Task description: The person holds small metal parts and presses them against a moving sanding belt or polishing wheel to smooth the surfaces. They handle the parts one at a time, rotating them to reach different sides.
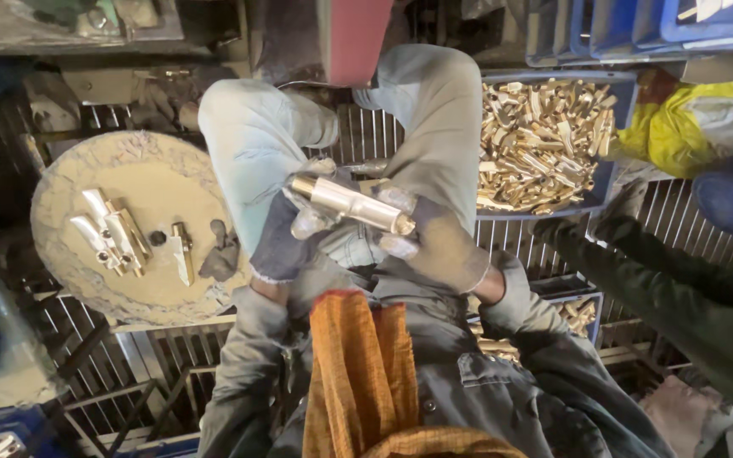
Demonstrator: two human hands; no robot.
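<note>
Your gloved left hand (286,242) and right hand (439,242) grip a brass bar (351,204) at its ends; the blue bin (608,182) of brass parts sits right of it.

Person, head view. Left hand (286,237): dark blue knit glove with pale, worn fingertips. Right hand (439,242): grey-white knit glove, soiled. Sleeves (243,356): grey work jacket, with a buttoned chest pocket (489,377). Trousers (256,140): light blue-grey, dusty. Orange woven cloth (362,373) hangs down the chest.
</note>
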